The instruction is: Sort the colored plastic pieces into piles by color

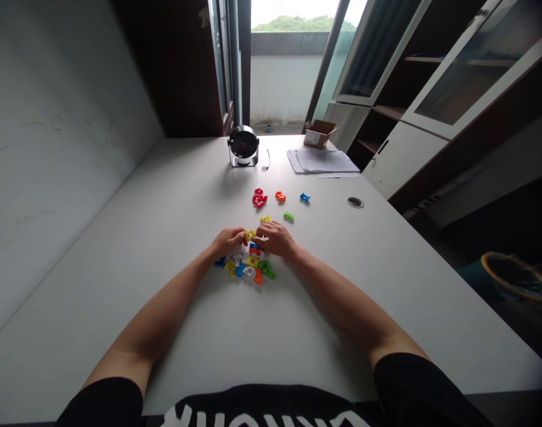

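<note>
Both of my hands meet over the middle of a white table (173, 196). My left hand (228, 242) pinches a small yellow plastic piece (250, 235) between its fingertips. My right hand (276, 238) is curled with its fingers closed right beside that piece, touching it from the right. Just under the hands lies a pile of several small coloured pieces (248, 267) in yellow, blue, orange, green and white. Farther off lie red pieces (259, 199), an orange piece (280, 196), a blue piece (305, 197), a green piece (289, 217) and another yellow piece (265, 219).
A small round black and silver device (243, 146) stands at the far side of the table, with a thin cord (266, 161) beside it. A stack of papers (322, 161) and an open cardboard box (319, 134) lie at the far right. A cable hole (355, 203) sits near the right edge.
</note>
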Available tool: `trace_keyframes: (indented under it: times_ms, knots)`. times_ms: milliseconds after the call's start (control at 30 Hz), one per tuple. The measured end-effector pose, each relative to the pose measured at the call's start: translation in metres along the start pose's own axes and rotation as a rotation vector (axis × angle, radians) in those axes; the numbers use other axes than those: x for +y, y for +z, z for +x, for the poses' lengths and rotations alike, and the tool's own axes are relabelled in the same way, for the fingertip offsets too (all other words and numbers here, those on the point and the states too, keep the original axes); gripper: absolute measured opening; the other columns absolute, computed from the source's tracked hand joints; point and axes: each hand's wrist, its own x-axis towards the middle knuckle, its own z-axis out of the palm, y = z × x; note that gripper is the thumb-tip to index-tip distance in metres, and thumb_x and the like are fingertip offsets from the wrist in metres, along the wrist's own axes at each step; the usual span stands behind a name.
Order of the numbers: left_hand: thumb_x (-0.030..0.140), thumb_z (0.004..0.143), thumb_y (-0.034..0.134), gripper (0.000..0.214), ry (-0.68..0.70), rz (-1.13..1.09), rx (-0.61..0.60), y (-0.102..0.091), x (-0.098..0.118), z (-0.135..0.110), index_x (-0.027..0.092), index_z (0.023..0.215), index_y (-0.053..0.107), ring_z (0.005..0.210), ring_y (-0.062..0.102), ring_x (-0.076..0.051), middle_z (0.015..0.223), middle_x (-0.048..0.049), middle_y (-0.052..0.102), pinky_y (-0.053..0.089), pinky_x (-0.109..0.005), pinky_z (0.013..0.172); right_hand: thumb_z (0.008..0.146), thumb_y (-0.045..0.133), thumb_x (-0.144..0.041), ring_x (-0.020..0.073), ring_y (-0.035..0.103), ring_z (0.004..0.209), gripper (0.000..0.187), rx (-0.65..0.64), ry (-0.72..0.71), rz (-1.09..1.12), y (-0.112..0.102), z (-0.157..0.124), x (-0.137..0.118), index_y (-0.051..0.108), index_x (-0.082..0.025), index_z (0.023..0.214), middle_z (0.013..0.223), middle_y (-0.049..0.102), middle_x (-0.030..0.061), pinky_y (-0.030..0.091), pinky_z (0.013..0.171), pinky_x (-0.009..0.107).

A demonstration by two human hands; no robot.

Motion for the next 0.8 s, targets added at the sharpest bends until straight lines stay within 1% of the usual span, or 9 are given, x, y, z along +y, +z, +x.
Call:
trace_keyframes:
  times_ms: [100,167,233,400,533,600,733,800]
  knots:
    - [0.04,0.092,0.04,0.04,0.0,0.003,-0.004,0.001,0.0,0.0,0.016,0.087,0.072,0.074,0.062,-0.014,0.08,-0.002,0.073,0.046,-0.022,0.074,0.095,0.061,-0.044,0.0168,0.06,0.079,0.026,0.013,0.022,0.036,-0.001,0.0,-0.001,0.064,-0.02,0.102,0.087,0.067,0.0046,0.042,0.079,0.031]
    - [0.041,0.092,0.04,0.04,0.004,0.011,-0.006,0.001,0.0,0.0,0.017,0.09,0.072,0.074,0.062,-0.014,0.081,-0.0018,0.073,0.046,-0.022,0.074,0.095,0.061,-0.041,0.0167,0.06,0.081,0.028,0.011,0.023,0.061,-0.001,-0.001,-0.002,0.063,-0.021,0.114,0.091,0.068,0.0047,0.043,0.081,0.031]
    - [0.042,0.093,0.04,0.041,0.011,0.021,-0.009,0.001,0.001,0.0,0.017,0.09,0.071,0.074,0.061,-0.014,0.081,-0.0015,0.073,0.046,-0.022,0.074,0.095,0.061,-0.04,0.0166,0.061,0.082,0.03,0.004,0.02,0.074,0.0,-0.001,-0.001,0.062,-0.021,0.119,0.092,0.068,0.0047,0.044,0.082,0.031]
    - [0.046,0.094,0.039,0.043,0.017,0.05,0.008,0.001,0.005,-0.001,0.017,0.085,0.07,0.072,0.059,-0.013,0.079,-0.001,0.072,0.044,-0.021,0.072,0.095,0.061,-0.043,0.0162,0.06,0.079,0.027,-0.005,0.041,0.076,0.005,-0.001,0.006,0.065,-0.022,0.111,0.088,0.067,0.004,0.044,0.08,0.03]
    - [0.043,0.093,0.044,0.035,0.013,0.071,0.047,0.001,0.008,-0.001,0.018,0.09,0.068,0.069,0.058,-0.012,0.081,-0.0003,0.072,0.043,-0.021,0.068,0.095,0.061,-0.042,0.0166,0.06,0.08,0.026,0.028,0.098,0.051,0.004,-0.001,0.013,0.064,-0.021,0.11,0.088,0.067,0.004,0.043,0.08,0.03]
    - [0.04,0.091,0.045,0.031,0.013,0.067,0.06,0.002,0.009,-0.001,0.019,0.094,0.068,0.068,0.058,-0.012,0.081,0.0001,0.072,0.043,-0.021,0.066,0.095,0.061,-0.041,0.018,0.06,0.083,0.026,0.072,0.162,0.007,0.001,-0.001,0.016,0.064,-0.02,0.109,0.088,0.067,0.0045,0.042,0.082,0.031]
    - [0.039,0.089,0.048,0.029,0.016,0.069,0.045,0.002,0.01,-0.002,0.019,0.096,0.069,0.068,0.057,-0.012,0.08,0.0002,0.072,0.042,-0.021,0.065,0.092,0.062,-0.042,0.0215,0.057,0.086,0.026,0.194,0.376,-0.155,-0.004,-0.001,0.021,0.065,-0.019,0.103,0.085,0.066,0.0055,0.04,0.084,0.034]
    - [0.04,0.089,0.049,0.029,0.012,0.074,0.04,0.003,0.01,-0.003,0.019,0.095,0.069,0.068,0.058,-0.012,0.08,0.0001,0.072,0.042,-0.021,0.065,0.091,0.064,-0.044,0.0223,0.056,0.085,0.027,0.204,0.447,-0.212,-0.004,-0.001,0.022,0.065,-0.019,0.098,0.086,0.066,0.0061,0.04,0.083,0.034]
